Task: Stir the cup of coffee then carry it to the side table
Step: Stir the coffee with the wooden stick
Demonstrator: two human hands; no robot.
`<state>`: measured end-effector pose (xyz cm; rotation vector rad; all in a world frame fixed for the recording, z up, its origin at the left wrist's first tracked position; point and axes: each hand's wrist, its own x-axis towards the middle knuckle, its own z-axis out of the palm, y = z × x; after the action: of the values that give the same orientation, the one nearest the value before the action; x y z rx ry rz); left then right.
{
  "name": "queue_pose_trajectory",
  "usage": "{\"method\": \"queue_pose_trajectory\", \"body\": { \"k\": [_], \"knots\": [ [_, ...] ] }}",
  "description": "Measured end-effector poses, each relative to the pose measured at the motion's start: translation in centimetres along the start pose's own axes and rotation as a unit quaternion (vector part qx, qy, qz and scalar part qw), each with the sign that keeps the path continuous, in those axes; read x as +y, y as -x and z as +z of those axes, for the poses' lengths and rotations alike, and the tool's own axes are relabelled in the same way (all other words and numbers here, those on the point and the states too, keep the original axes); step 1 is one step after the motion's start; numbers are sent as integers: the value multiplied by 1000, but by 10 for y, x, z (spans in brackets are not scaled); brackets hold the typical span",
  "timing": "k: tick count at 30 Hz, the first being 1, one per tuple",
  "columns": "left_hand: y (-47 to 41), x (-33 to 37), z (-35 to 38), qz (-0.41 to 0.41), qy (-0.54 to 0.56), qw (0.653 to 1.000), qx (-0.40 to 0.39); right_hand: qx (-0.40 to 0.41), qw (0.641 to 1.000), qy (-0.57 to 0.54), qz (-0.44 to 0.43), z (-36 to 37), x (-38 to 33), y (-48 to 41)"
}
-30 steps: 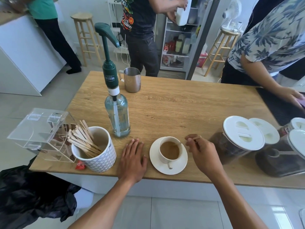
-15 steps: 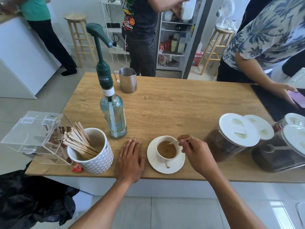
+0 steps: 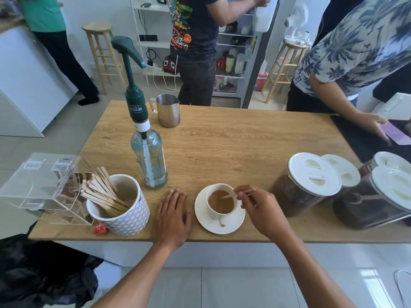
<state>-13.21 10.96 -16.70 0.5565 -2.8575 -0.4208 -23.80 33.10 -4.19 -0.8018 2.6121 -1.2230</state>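
A white cup of light-brown coffee (image 3: 220, 201) stands on a white saucer (image 3: 205, 222) near the front edge of the wooden table (image 3: 222, 147). Its handle points toward me. My right hand (image 3: 261, 208) pinches a thin wooden stir stick (image 3: 231, 195), whose tip dips into the coffee. My left hand (image 3: 172, 215) lies flat on the table just left of the saucer, fingers spread, holding nothing.
A patterned mug of wooden sticks (image 3: 121, 206) and a clear acrylic box (image 3: 42, 185) stand at the left. A pump bottle (image 3: 148, 150) rises behind my left hand. Lidded jars (image 3: 311, 183) crowd the right. A steel pitcher (image 3: 168, 110) sits far back. Three people stand around.
My right hand has brought the stick from the cup's rim into the coffee. The left hand has stayed flat on the table. The view has shifted slightly.
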Motion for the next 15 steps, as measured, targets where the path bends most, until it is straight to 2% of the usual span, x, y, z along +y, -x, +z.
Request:
{"method": "queue_pose_trajectory", "body": {
  "k": [3, 8, 15],
  "knots": [
    [-1, 0, -1, 1, -2, 1000, -1, -6, 1000, 9, 17, 1, 6, 7],
    [0, -1, 0, 0, -5, 1000, 2, 46, 999, 5, 29, -8, 11, 1],
    [1, 0, 0, 1, 0, 1000, -2, -25, 999, -20, 39, 3, 2, 8]
  ]
}}
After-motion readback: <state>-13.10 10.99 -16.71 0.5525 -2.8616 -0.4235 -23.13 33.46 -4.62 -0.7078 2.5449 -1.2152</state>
